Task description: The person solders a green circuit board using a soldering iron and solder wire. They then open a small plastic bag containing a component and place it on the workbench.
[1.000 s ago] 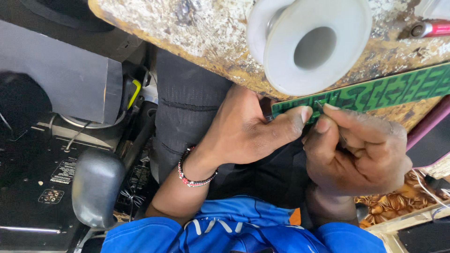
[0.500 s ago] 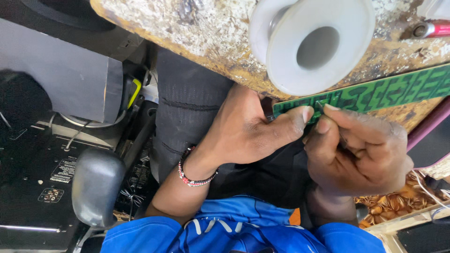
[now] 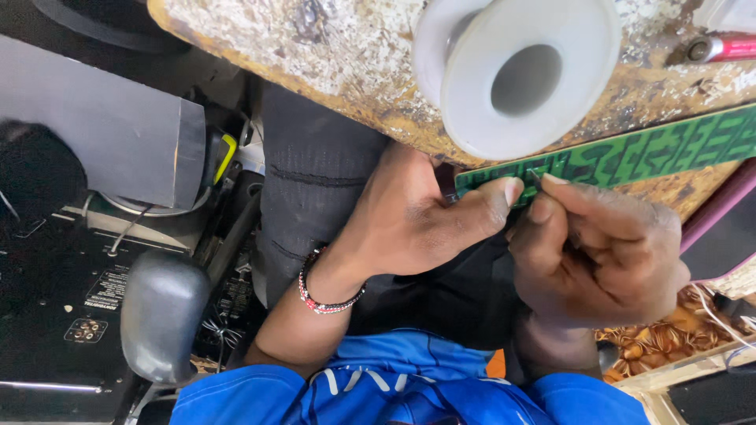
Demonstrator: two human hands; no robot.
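Head camera looks steeply down, close over the lap.

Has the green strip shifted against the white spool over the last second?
No. The green strip keeps its near end just below the white spool on the worn table edge, pinched between the left hand and right hand.

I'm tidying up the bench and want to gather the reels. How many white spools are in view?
1. The white spool lies on its side on the worn bench top, just above the green circuit strip. Others may sit out of frame.
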